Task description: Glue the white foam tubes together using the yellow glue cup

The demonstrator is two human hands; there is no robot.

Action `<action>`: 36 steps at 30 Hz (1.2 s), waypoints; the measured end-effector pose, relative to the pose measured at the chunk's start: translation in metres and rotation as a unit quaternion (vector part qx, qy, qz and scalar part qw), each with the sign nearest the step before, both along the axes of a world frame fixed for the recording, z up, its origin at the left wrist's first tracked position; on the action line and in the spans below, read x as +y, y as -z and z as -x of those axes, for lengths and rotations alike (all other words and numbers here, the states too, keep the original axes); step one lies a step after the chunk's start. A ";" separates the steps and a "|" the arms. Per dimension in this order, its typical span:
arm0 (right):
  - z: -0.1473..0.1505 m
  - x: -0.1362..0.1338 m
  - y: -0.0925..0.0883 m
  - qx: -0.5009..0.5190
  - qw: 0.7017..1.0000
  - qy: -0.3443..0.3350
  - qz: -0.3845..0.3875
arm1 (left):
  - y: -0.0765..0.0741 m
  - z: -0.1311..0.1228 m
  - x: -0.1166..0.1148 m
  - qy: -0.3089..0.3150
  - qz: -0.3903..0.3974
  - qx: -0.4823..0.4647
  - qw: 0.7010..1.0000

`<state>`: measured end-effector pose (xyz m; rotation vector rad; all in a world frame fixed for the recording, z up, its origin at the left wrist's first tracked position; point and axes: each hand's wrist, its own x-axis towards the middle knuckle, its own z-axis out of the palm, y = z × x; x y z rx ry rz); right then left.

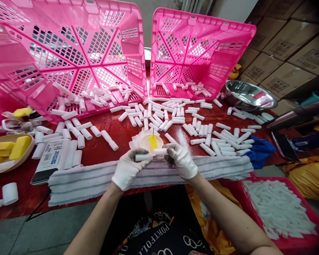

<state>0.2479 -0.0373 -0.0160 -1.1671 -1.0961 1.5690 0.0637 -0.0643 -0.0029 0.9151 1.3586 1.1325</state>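
Note:
My left hand [126,170], in a white glove, is closed around a short white tube [142,157]. My right hand [183,161], gloved too, pinches a second white cylindrical piece [160,151], its near end close to the first tube. Whether the two touch is hard to tell. Just behind them a small pale dish [144,141] holds an upright yellow piece [153,142] with a thin stick rising from it. White sheets lie beneath that dish. A striped towel [95,184] runs along the table edge under both hands.
Many white tubes [159,115] are scattered over the red table [133,157]. Two pink crates [90,65] lean behind, tubes inside. At left are a phone-like device [49,159] and a plate [30,145] of yellow blocks; at right, a metal bowl [251,102] and a filled red basket [303,202].

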 end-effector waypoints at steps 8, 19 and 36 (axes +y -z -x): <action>0.005 -0.004 -0.020 -0.019 0.999 0.009 -0.035 | 0.004 0.004 -0.001 0.142 -0.166 0.345 0.913; -0.007 -0.017 -0.026 -0.318 0.914 -0.063 -0.245 | -0.016 0.002 -0.011 0.177 -0.123 0.317 0.924; -0.085 -0.060 -0.022 -0.521 0.821 -0.013 -0.233 | -0.017 -0.068 -0.038 0.253 -0.137 0.405 0.868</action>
